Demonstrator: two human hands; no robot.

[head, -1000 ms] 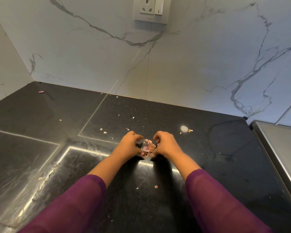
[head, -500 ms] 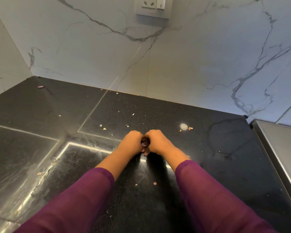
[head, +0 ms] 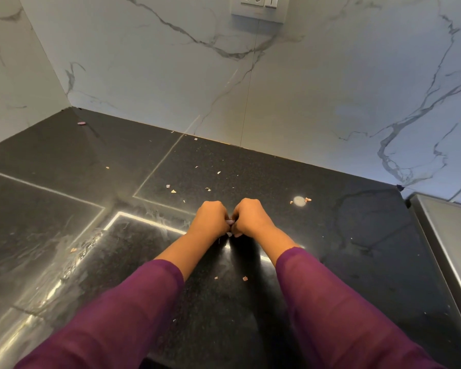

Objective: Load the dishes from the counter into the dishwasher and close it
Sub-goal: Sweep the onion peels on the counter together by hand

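My left hand (head: pixel 210 219) and my right hand (head: pixel 250 218) sit knuckle to knuckle on the black stone counter (head: pixel 357 249), fingers curled inward. Between them they hold a small heap of pinkish onion-skin scraps (head: pixel 230 222), of which only a sliver shows in the gap. Purple sleeves cover both forearms. No dishes and no dishwasher are in view.
Loose scraps dot the counter: one pink piece (head: pixel 81 123) near the back left corner, several (head: pixel 173 191) ahead of my hands, one (head: pixel 245 278) between my forearms. A pale round spot (head: pixel 299 201) lies to the right. A steel surface (head: pixel 453 235) borders the counter's right edge. Marble wall behind.
My hands have drawn together from a small gap, closing over the scrap heap that was plainly visible a second ago. The view has tilted slightly downward.
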